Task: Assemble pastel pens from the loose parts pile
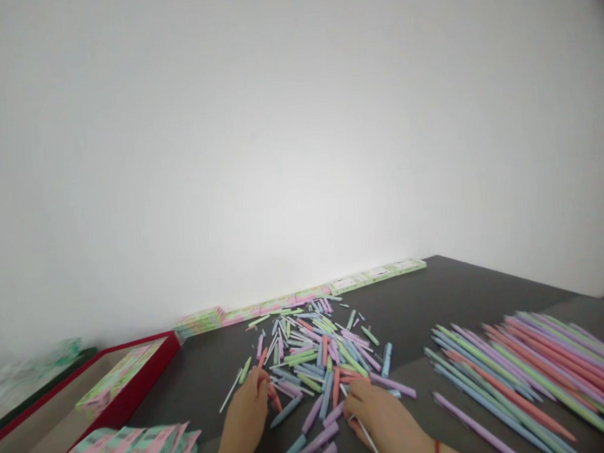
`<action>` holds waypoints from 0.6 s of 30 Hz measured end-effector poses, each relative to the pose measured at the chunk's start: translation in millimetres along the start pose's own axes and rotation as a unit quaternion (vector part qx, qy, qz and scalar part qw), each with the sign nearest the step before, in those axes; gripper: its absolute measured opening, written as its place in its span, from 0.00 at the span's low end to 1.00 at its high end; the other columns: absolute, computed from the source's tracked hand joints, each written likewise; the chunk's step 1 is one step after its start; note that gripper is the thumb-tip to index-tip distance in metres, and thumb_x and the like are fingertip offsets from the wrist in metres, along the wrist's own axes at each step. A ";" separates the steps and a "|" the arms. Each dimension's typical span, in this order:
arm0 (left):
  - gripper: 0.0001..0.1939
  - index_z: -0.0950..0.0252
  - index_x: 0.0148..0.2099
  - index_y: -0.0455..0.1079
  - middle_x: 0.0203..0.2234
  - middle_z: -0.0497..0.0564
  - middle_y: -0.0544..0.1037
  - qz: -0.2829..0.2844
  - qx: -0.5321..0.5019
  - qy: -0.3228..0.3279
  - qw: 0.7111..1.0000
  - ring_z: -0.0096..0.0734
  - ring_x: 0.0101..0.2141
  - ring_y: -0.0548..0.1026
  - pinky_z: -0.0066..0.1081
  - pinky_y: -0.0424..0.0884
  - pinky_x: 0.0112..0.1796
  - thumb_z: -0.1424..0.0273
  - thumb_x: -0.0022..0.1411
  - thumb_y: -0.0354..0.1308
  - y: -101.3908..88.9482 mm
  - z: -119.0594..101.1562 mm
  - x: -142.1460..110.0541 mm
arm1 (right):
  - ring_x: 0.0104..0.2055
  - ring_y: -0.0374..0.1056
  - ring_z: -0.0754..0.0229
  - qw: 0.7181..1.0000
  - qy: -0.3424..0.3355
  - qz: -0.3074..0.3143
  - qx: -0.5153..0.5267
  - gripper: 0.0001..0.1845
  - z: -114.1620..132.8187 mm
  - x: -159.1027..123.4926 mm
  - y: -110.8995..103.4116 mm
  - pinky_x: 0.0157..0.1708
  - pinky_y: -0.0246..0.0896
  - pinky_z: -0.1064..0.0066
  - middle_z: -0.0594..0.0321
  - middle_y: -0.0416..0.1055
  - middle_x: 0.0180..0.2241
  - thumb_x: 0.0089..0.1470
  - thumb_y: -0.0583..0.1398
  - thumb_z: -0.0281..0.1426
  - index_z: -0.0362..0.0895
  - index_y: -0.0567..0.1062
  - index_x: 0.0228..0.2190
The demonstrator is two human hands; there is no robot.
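Pastel pen parts lie heaped in the middle of a dark table, with coloured barrels, short pieces and thin white sticks mixed together. My left hand is at the near left edge of this heap, its fingers closed around a coral pen piece. At the near right edge, my right hand pinches a thin white stick, which looks like a pen refill, that slants down below the fingers. The fingertips of the right hand are partly hidden. Loose purple barrels lie between the two hands.
Long pastel pens lie side by side on the right. A red-rimmed box holding a printed carton stands at left, with printed packets in front. Flat printed cartons line the white wall. Clear plastic lies far left.
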State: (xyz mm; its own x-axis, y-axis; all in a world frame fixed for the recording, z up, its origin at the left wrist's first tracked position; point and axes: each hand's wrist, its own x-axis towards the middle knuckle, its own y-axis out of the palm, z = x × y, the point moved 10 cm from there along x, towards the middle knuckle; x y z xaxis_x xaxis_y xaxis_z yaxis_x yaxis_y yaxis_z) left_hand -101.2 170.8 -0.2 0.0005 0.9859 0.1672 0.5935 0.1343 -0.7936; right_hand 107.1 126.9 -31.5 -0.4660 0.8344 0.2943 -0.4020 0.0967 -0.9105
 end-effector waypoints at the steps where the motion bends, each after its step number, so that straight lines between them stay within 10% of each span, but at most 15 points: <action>1: 0.11 0.59 0.33 0.57 0.23 0.45 0.76 -0.006 -0.019 0.005 1.000 0.31 0.21 0.71 0.28 0.62 0.27 0.72 0.63 0.35 0.6 -2.3 0.7 | 0.41 0.67 0.55 1.000 0.002 0.006 -0.008 0.12 0.1 0.8 0.8 0.40 0.59 0.69 0.60 0.71 0.38 0.45 0.56 0.19 0.45 0.73 0.31; 8: 0.11 0.60 0.39 0.60 0.17 0.41 0.68 -0.096 -0.123 0.013 0.988 0.35 0.22 0.68 0.31 0.61 0.28 0.60 0.62 0.41 -6.1 2.8 -10.0 | 0.47 0.66 0.53 0.999 0.004 0.035 0.001 0.13 2.5 1.0 1.7 0.46 0.59 0.66 0.59 0.71 0.42 0.48 0.58 0.23 0.46 0.73 0.37; 18: 0.12 0.60 0.32 0.60 0.14 0.37 0.53 0.032 -0.221 0.022 0.974 0.26 0.17 0.57 0.26 0.52 0.21 0.59 0.61 0.43 29.5 -45.5 -23.2 | 0.46 0.66 0.53 0.997 -0.048 0.062 -0.015 0.14 0.6 9.9 5.6 0.46 0.59 0.65 0.56 0.71 0.42 0.48 0.57 0.22 0.43 0.72 0.39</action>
State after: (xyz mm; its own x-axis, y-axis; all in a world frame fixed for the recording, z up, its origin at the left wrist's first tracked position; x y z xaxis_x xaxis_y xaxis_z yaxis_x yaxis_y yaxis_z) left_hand -47.1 147.3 -0.9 0.0767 0.9845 0.1579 0.8802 0.0076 -0.4746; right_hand 99.7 135.3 -33.5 -0.5838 0.7857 0.2046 -0.3134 0.0144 -0.9495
